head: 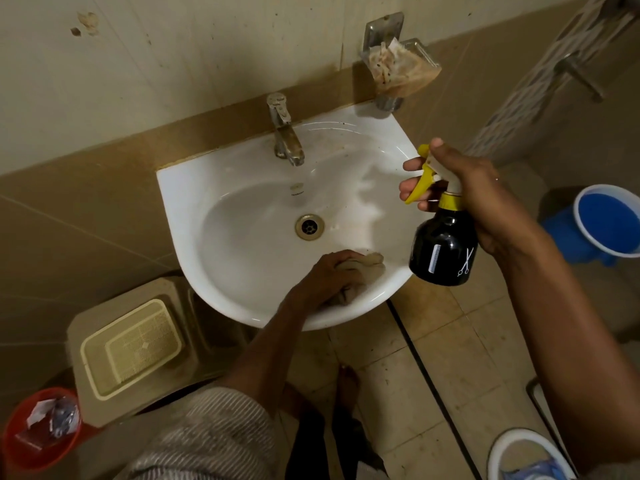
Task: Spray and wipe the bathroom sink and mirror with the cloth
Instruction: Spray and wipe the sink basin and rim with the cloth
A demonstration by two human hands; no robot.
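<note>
Two jobs are called for, and only the first is seen under way: the sink (277,188) is being worked, while no mirror is caught in view at all, so that half is judged as still to be done. Around the sink's drain (309,227) brownish marks are left on the basin, and grime is seen at the foot of the tap (285,131) at the sink's back edge, so the wipe is reckoned far from finished. At the sink's right edge, the spray bottle (441,247) is held up by the right hand (474,199); its neck is wrapped by curled fingers, the yellow trigger is covered by the forefingers, and the nozzle is pointed across the basin. Whether a squeeze is being made cannot be told. On the sink's front rim, the cloth (363,268) is bunched and pressed down by the left hand (329,275), fingers curled over it, a beige fold left poking out toward the bottle. A blue bucket (609,220) is noted beyond the sink's right side.
</note>
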